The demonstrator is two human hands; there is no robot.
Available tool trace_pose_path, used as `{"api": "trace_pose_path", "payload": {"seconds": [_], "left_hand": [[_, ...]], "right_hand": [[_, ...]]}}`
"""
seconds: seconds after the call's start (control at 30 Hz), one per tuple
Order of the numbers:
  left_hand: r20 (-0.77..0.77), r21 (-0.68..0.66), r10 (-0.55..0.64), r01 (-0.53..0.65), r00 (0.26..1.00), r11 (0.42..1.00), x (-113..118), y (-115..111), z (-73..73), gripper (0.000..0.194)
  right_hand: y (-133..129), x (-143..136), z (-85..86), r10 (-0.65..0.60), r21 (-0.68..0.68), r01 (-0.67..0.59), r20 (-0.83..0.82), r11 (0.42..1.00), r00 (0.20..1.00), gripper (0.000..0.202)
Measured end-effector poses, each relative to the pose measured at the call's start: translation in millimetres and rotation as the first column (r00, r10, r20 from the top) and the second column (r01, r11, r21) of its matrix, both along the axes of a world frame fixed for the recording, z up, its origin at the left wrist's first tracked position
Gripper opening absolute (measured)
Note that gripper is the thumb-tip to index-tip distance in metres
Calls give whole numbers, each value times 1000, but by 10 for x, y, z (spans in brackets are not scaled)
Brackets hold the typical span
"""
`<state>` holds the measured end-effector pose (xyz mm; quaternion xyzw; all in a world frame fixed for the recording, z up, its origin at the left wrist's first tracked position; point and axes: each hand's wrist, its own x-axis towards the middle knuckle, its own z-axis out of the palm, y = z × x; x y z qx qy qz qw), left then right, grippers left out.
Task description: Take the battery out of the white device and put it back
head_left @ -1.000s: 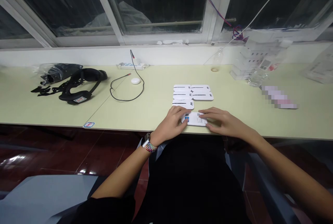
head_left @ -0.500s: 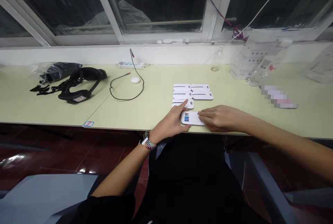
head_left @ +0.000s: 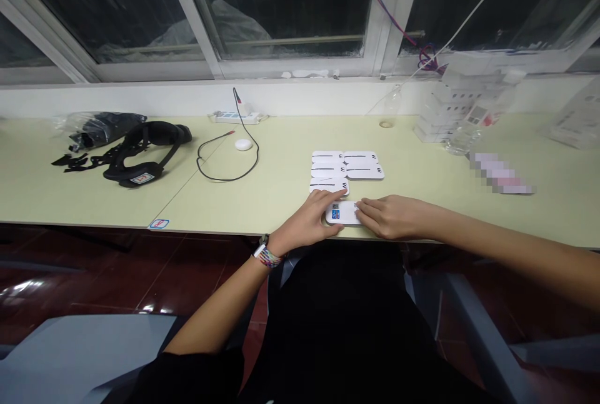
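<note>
A deck of white, round-cornered cards lies at the table's front edge, a blue sticker and a QR code on its top face. My left hand holds the deck's left end, thumb along the near edge. Its index finger stretches over the far side, reaching the lowest laid-out card. My right hand has its fingertips pressed together on the deck's right part, which they hide. Just beyond, several white cards marked with a W and a black line sit in two columns.
On the left are a black headset and a plastic-wrapped black item. A black cable curls around a white oval case near a power strip. White boxes and a clear bottle stand back right.
My left index finger has swung rightward and down from pointing up over the cards. My right fingertips have shifted very slightly left on the deck. The laid-out cards have not moved.
</note>
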<state>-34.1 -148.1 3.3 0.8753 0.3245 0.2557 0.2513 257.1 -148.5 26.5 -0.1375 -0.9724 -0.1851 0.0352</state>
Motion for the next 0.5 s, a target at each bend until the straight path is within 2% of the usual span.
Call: {"api": "trace_pose_path", "payload": {"seconds": [0.13,0.2,0.27,0.33,0.4,0.5], "left_hand": [[7,-40,3,-3,1000,999,-2,8,8,73],[32,-47,19,-18,999,999,5,6,5,74],[59,-58,38,-34,998,998,12,0,4,76],[78,-67,49,-43,996,997,17,-8,7,76],[84,-68,52,-46,995,997,17,-11,8,76],[76,-63,61,-56,995,996,11,-5,5,76]], "right_hand": [[8,-34,42,4,7,-5,58,1000,998,22],[-9,-55,68,-26,-47,29,54,999,998,19],[-41,-77,91,-111,-144,109,-2,984,994,18],[-73,-102,105,-250,-275,215,-99,937,963,27],[-85,-130,110,-391,-417,290,-180,861,902,36],[-52,-182,118,-512,-578,323,-196,749,837,41]]}}
